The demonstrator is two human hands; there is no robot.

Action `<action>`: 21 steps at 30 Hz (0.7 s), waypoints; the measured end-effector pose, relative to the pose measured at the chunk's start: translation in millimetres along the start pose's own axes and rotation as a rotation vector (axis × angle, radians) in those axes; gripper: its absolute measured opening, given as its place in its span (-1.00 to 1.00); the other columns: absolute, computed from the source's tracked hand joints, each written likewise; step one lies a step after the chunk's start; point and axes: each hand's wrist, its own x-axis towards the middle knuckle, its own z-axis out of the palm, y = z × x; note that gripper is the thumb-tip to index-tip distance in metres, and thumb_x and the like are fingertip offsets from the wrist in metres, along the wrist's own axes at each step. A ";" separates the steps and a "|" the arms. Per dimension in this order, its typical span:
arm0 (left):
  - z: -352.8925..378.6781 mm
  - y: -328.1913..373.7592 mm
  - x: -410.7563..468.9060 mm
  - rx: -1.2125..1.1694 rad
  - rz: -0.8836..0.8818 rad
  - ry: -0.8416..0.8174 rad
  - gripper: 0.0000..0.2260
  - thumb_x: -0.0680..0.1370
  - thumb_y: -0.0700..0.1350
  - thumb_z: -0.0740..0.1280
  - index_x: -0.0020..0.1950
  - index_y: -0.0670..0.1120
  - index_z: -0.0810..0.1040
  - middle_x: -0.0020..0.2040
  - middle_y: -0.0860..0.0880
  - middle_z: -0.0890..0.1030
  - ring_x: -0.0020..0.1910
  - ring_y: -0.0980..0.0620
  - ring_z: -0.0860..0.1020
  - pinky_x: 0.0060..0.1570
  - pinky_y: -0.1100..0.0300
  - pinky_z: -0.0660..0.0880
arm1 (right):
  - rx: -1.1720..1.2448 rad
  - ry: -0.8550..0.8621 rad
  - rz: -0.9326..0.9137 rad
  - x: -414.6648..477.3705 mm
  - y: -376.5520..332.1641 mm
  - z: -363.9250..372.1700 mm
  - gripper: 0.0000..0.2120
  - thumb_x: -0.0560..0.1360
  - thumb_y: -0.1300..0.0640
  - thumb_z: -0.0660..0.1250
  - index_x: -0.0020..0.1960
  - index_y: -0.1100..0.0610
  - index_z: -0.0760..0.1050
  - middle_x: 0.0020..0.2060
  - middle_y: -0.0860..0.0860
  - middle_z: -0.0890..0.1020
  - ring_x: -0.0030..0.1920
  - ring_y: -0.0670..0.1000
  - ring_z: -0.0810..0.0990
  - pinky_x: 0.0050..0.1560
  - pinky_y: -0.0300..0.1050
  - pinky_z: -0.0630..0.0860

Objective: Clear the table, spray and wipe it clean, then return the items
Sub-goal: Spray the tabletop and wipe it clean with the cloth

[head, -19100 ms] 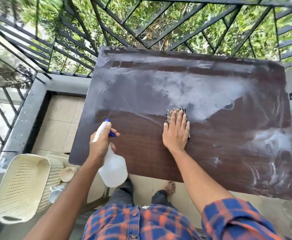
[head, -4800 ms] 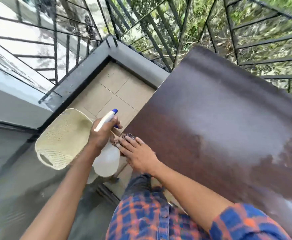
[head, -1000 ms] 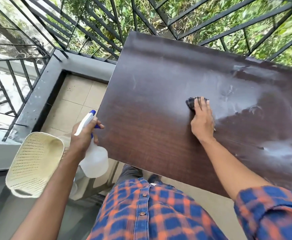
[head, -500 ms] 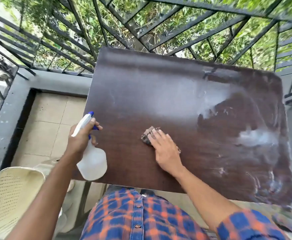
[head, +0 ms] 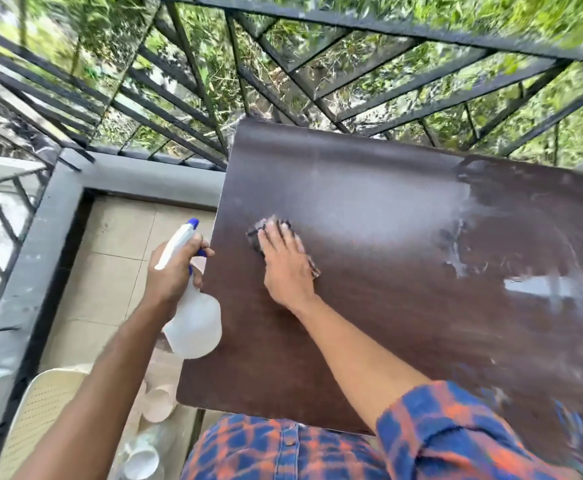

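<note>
The dark brown wooden table [head: 387,323] fills the right of the head view, its top wet and streaked with white smears on the right. My right hand [head: 286,265] presses flat on a dark cloth [head: 256,235] near the table's left side; only the cloth's edges show around my fingers. My left hand [head: 176,271] grips a translucent white spray bottle [head: 195,323] with a blue nozzle, held in the air just beyond the table's left edge.
A cream perforated basket [head: 37,420] lies on the tiled floor at the lower left, with a beige cup [head: 158,403] and a white cup [head: 141,462] beside it. Black metal railings [head: 179,109] and a grey ledge enclose the balcony behind and left.
My right hand slid the cloth from the table's middle towards its left side and a little further from me. The left hand still holds the bottle, now closer to the table edge.
</note>
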 end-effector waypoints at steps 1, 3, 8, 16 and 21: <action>-2.9 2.2 5.0 -0.002 0.001 0.001 -0.76 0.59 0.05 0.31 -0.16 -0.05 0.63 -0.12 -0.05 0.68 -0.55 -0.08 0.37 -0.35 0.14 0.39 | -0.016 -0.039 -0.121 -10.6 -10.7 9.8 -0.33 0.48 0.18 0.19 0.59 0.04 0.21 0.62 0.02 0.14 0.59 0.16 0.13 0.55 0.14 0.12; -7.7 6.3 14.6 -0.003 -0.001 0.000 -0.76 0.59 0.04 0.31 -0.20 -0.02 0.63 -0.12 -0.03 0.68 -0.56 -0.05 0.37 -0.42 0.21 0.40 | -0.037 -0.124 -0.350 -32.1 -6.5 18.9 -0.36 0.49 0.16 0.16 0.57 0.01 0.23 0.61 -0.01 0.18 0.58 0.14 0.16 0.55 0.12 0.12; -17.7 14.2 36.9 0.032 -0.021 -0.013 -0.76 0.56 0.06 0.31 -0.17 -0.06 0.63 -0.13 -0.02 0.69 -0.55 -0.05 0.38 -0.42 0.23 0.40 | -0.044 -0.017 -0.224 -16.1 55.3 -1.7 -0.43 0.54 0.13 0.21 0.54 -0.05 0.29 0.56 -0.05 0.30 0.55 0.08 0.27 0.50 0.11 0.24; -31.2 21.6 62.9 0.107 0.044 -0.001 -0.76 0.68 -0.08 0.30 0.00 -0.24 0.61 -0.11 -0.09 0.66 -0.56 0.04 0.38 -0.44 0.24 0.40 | 0.015 0.088 0.151 102.0 -8.1 -18.0 -0.42 0.58 0.14 0.20 0.59 0.07 0.22 0.61 0.04 0.18 0.59 0.16 0.13 0.55 0.19 0.13; -38.7 26.4 79.8 0.118 0.055 0.015 -0.77 0.68 -0.09 0.31 0.03 -0.26 0.59 -0.07 -0.19 0.65 -0.58 0.06 0.38 -0.46 0.23 0.39 | 0.038 -0.128 -0.461 33.0 -56.3 21.9 -0.46 0.55 0.13 0.20 0.54 0.02 0.34 0.56 -0.01 0.30 0.56 0.13 0.26 0.52 0.13 0.21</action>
